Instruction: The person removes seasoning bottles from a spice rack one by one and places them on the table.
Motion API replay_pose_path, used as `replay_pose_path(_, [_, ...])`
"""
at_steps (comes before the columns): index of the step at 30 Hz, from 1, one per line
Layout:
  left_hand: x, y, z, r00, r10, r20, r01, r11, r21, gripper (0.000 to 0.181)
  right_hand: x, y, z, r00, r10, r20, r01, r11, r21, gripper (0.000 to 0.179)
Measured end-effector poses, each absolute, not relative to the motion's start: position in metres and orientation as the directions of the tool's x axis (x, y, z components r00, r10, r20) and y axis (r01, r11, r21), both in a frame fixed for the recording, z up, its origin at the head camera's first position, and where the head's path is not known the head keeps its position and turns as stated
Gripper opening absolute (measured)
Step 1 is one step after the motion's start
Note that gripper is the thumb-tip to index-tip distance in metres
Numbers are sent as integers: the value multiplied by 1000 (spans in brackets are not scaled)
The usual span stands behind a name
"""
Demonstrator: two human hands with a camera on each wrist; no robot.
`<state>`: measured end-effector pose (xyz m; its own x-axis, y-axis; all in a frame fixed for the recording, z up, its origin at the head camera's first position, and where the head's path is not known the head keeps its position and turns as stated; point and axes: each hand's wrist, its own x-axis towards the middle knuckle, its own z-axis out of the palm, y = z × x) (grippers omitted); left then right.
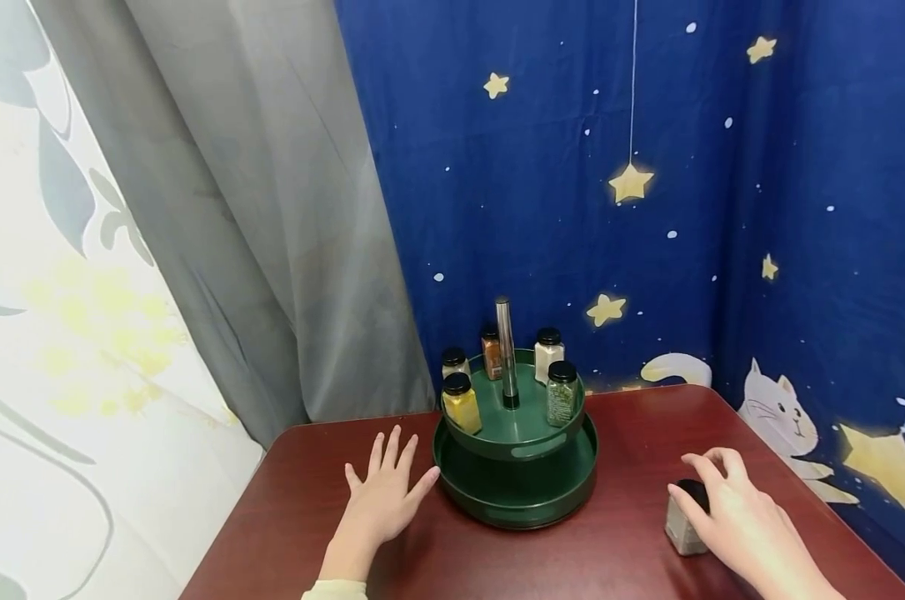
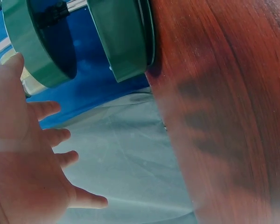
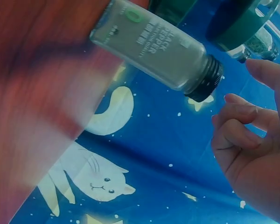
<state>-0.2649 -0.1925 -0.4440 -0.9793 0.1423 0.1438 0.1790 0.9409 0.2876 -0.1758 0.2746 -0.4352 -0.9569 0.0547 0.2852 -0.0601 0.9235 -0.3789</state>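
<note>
A glass jar of black pepper [image 1: 683,532] with a black lid stands on the table at the right; its label reads "black pepper" in the right wrist view. My right hand [image 1: 752,521] hovers beside and above the lid, thumb and loosely bent fingers around it. The right wrist view shows a gap between these fingers [image 3: 235,112] and the lid. A green two-tier round rack [image 1: 523,508] with a metal post stands mid-table. Just left of it, my left hand [image 1: 383,500] has its fingers spread over the table, holding nothing, thumb nearest the lower tier.
On the upper tier stand several black-lidded jars, among them a yellow one [image 1: 462,410], a green herb one [image 1: 562,398], a white one [image 1: 548,357] and an orange one [image 1: 492,358]. Blue star-patterned curtain [image 1: 542,167] and grey curtain [image 1: 332,250] hang behind the red-brown table [image 1: 272,533].
</note>
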Motion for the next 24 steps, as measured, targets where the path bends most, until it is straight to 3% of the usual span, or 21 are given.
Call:
replay_pose_path(7, [-256,-198,-444,-982,119,146,158,944,289,85,-189,266,-425,-962,6,273,-102,919,-380,50])
replay_pose_path(13, [-250,-201,-439,-973,129,190,180,942,283,85,-195,251,-415,-944,-42,327,-165,919,-358,46])
replay_pose_path(24, [-245,-198,-437,-980,114,165,158,946,284,84,-221,228,-381,-915,-101,390,-244,909,-337,45])
